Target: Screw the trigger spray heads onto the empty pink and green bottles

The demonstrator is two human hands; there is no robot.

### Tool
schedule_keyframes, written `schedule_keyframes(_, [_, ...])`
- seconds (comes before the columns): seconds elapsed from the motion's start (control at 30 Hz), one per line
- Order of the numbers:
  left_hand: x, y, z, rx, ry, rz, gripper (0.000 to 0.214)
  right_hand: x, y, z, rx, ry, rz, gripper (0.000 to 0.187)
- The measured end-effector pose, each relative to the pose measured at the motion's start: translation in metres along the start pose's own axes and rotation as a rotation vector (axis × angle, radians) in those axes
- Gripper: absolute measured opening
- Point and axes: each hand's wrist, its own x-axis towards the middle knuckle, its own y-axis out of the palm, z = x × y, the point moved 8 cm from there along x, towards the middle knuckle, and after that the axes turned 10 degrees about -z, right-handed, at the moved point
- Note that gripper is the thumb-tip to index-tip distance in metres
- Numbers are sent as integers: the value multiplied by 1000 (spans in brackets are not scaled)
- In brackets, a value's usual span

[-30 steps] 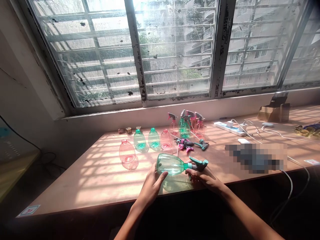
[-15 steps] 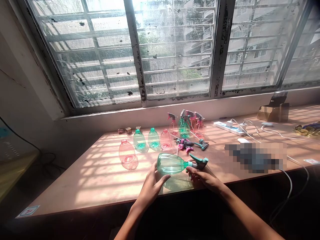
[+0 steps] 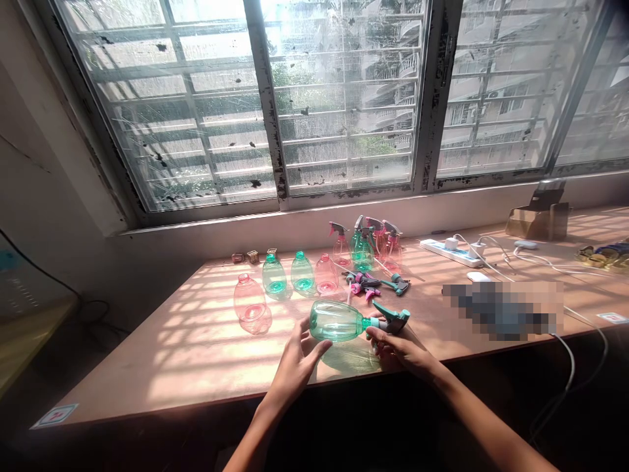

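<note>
A green transparent spray bottle (image 3: 339, 321) lies sideways in the air above the table's front edge, its base to the left and its grey-and-green spray head (image 3: 390, 320) to the right. My left hand (image 3: 301, 351) cups the base end, fingers behind and below it, thumb along the near side. At the neck, my right hand (image 3: 393, 344) pinches the collar of the spray head between thumb and finger. Beyond the bottle lies a pile of loose pink-and-grey spray heads (image 3: 362, 283), with a green-and-grey one (image 3: 397, 284) beside it.
Headless bottles stand further back: a pink one (image 3: 249, 298), two green ones (image 3: 274, 275) and another pink one (image 3: 325, 274). Several bottles with spray heads (image 3: 363, 249) cluster near the window. A white power strip (image 3: 451, 252) and a blurred-out object (image 3: 501, 311) lie to the right.
My left hand has shifted slightly on the base end of the bottle, its thumb a little further left. My right hand stays at the neck, and the bottle has barely turned.
</note>
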Motion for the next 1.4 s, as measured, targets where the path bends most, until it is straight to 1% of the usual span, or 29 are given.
schedule_keyframes(0.1, [-1, -3, 0, 10, -20, -16, 48, 0, -1, 1, -41, -33, -7, 47])
schedule_keyframes(0.2, [-1, -5, -2, 25, -11, -31, 42, 1, -2, 1, -43, -44, -20, 47])
schedule_keyframes(0.3, [0, -5, -3, 35, 16, -45, 40, 2, -3, 2, -23, -52, -28, 40])
schedule_keyframes(0.43, [0, -6, -5, 53, 71, -69, 42, 0, 1, 6, 4, -62, 14, 35])
schedule_keyframes(0.6, [-2, -3, -3, 80, -2, -30, 54, -3, 3, 12, -63, -85, 27, 39])
schedule_keyframes(0.7, [-2, -3, -3, 43, -38, -39, 49, -5, 6, 17, -139, -99, 53, 34])
schedule_keyframes(0.8, [-1, -4, -2, 26, -43, -52, 43, -7, 7, 17, -170, -73, 63, 32])
schedule_keyframes(0.93, [2, -5, -2, 24, -12, -51, 40, -6, 4, 15, -101, -64, 25, 36])
schedule_keyframes(1.03, [1, -5, -4, 78, 51, -56, 38, -5, 2, 14, -30, -65, -12, 42])
schedule_keyframes(1.1, [0, -3, -7, 134, 104, -48, 41, -4, 2, 13, 3, -61, -13, 44])
schedule_keyframes(1.17, [-2, -1, -10, 169, 122, -18, 46, -3, 2, 12, 4, -67, -9, 44])
schedule_keyframes(1.23, [-3, 0, -10, 154, 84, -1, 44, -3, 1, 10, -22, -75, 5, 41])
schedule_keyframes(1.33, [-2, -4, -7, 70, 3, -36, 41, -4, 3, 9, -75, -88, 43, 39])
schedule_keyframes(1.4, [-1, -4, -6, 45, -3, -46, 40, -4, 3, 9, -88, -91, 43, 41])
